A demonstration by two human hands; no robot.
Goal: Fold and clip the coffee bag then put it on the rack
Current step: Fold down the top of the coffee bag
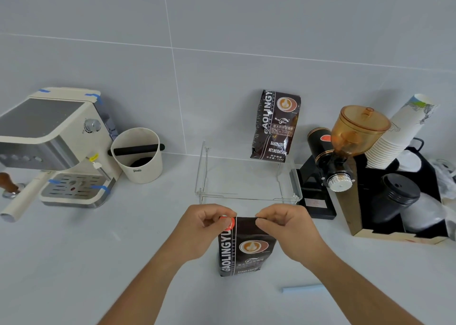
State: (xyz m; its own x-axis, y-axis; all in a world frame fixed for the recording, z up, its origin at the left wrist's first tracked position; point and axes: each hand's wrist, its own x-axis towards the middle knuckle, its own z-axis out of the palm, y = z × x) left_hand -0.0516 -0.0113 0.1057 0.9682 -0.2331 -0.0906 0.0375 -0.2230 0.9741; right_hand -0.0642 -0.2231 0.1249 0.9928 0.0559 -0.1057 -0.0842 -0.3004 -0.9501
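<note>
A black coffee bag stands upright on the pale counter in front of me. My left hand pinches the bag's top left corner, and my right hand pinches the top right corner. The top edge runs flat between my fingers. A clear acrylic rack stands just behind the bag. A second coffee bag stands on the rack's far right, leaning on the wall. A light blue clip lies on the counter to the right of the held bag.
An espresso machine and a white knock box stand at the left. At the right are a black grinder with an amber hopper, and a box holding stacked paper cups and black lids.
</note>
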